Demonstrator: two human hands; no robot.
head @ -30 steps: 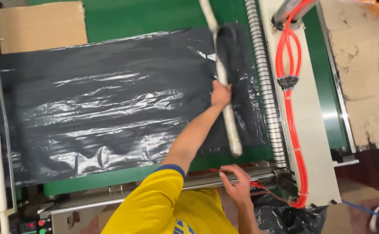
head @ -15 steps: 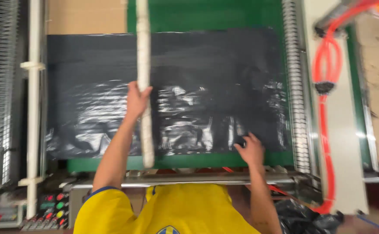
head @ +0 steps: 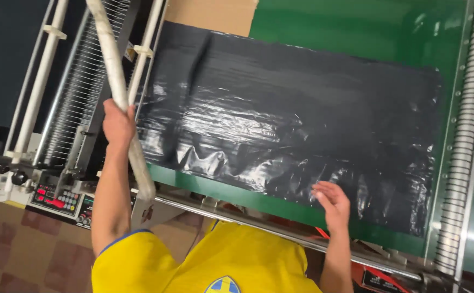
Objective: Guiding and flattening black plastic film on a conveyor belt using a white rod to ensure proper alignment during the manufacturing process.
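Gripping the pale stick [head: 118, 92] in my clenched left hand [head: 118, 123], I press my open right hand [head: 332, 202] flat on the black plastic sheet [head: 291, 127] spread over the green counter [head: 356, 32].

The black plastic sheet [head: 296, 135] is glossy, with pale streaks of glare across its wrinkles, and it lies on a deep green table surface [head: 356, 32]. Left of the sheet a dirty off-white stick [head: 118, 92] crosses white rails [head: 36, 92], and beyond the sheet's far edge sits a tan cardboard piece [head: 210, 16]. Below the sheet are a bright yellow shirt with a blue-trimmed sleeve [head: 215, 266], a control panel with red buttons [head: 58, 196], and reddish-brown floor tiles [head: 25, 255].
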